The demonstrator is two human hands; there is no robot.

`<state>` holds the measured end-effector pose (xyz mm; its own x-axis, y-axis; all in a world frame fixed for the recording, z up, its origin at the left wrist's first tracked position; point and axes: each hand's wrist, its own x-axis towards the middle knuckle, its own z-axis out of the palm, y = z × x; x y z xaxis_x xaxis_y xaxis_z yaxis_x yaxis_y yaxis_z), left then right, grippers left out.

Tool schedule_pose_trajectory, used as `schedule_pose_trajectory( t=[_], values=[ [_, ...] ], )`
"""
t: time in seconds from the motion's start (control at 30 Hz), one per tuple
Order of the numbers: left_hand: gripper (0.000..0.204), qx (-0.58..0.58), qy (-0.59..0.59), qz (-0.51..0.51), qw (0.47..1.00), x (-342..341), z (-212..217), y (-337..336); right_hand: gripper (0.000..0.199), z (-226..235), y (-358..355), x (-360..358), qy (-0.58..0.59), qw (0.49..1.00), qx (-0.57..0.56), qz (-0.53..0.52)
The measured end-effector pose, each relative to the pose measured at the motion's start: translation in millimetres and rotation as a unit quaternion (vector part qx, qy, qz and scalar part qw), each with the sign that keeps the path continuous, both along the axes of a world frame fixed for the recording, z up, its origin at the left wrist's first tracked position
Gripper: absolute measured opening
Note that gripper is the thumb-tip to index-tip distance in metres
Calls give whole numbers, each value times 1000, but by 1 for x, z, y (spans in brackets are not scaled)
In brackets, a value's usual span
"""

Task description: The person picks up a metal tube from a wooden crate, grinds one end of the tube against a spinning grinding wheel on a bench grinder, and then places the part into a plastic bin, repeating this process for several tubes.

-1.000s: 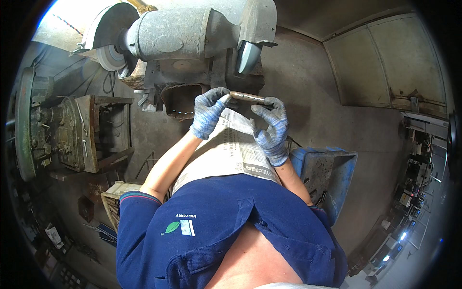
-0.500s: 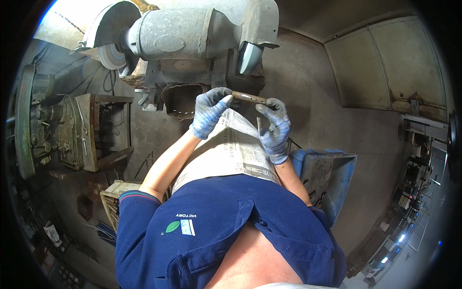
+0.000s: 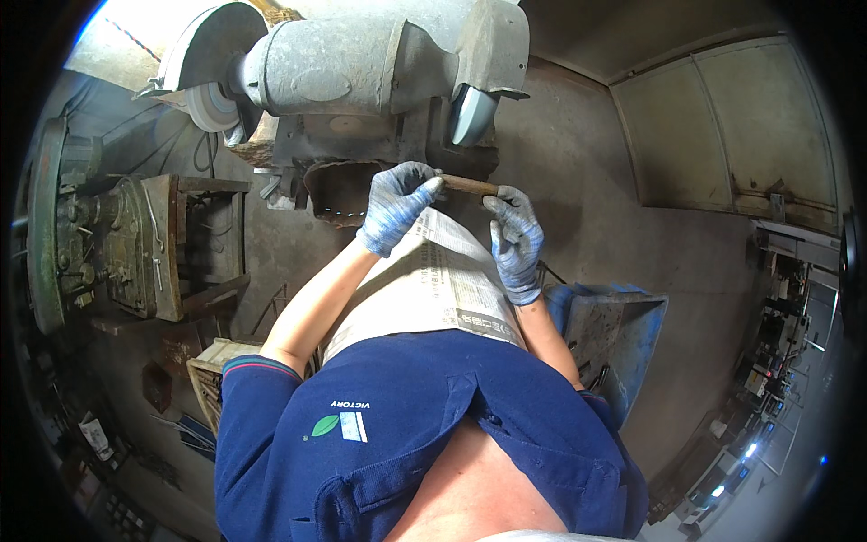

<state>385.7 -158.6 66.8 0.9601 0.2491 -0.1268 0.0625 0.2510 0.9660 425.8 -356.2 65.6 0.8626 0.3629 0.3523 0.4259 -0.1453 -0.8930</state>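
Note:
A short brownish rod-like metal piece (image 3: 468,185) lies nearly level between my two gloved hands, its right end slightly lower. My left hand (image 3: 396,210) pinches its left end between thumb and fingers. At the other end, my right hand (image 3: 517,237) grips it with fingertips, the remaining fingers curled. Both gloves are blue and white with grey palms. Newspaper sheets (image 3: 442,285) cover my lap below the hands. Just beyond them stands a grey bench grinder (image 3: 330,65), with a pale wheel (image 3: 212,107) on its left and another wheel (image 3: 472,116) under the right guard.
An open, rough-edged dark container (image 3: 312,191) sits below the grinder. A green machine with a metal frame (image 3: 167,244) stands at left. Beside my right arm is a blue bin (image 3: 637,348); a pale crate (image 3: 203,370) is near my left elbow. Large panels (image 3: 713,135) stand far right.
The rod has been turned about its length: small dark holes that showed along it are now out of sight. My right hand's fingers have curled in more.

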Motion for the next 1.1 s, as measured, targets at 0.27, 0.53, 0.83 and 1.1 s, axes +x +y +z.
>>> schedule_pose_trajectory(
  t=[0.27, 0.53, 0.83, 1.1],
  values=[
    [18, 74, -60, 13, 995, 7, -25, -1, 23, -15, 0, 11, -2, 1000, 6, 2],
    [12, -65, 38, 17, 997, 28, -50, -3, 24, -24, 1, 26, -40, 998, -49, 19],
    [11, -101, 16, 73, 992, 48, -69, -16, 19, -55, 0, 52, 66, 997, -27, 4],
    [10, -82, 53, 90, 991, 61, -78, -21, 17, -60, 3, 58, 121, 992, 3, -33]
  ],
)
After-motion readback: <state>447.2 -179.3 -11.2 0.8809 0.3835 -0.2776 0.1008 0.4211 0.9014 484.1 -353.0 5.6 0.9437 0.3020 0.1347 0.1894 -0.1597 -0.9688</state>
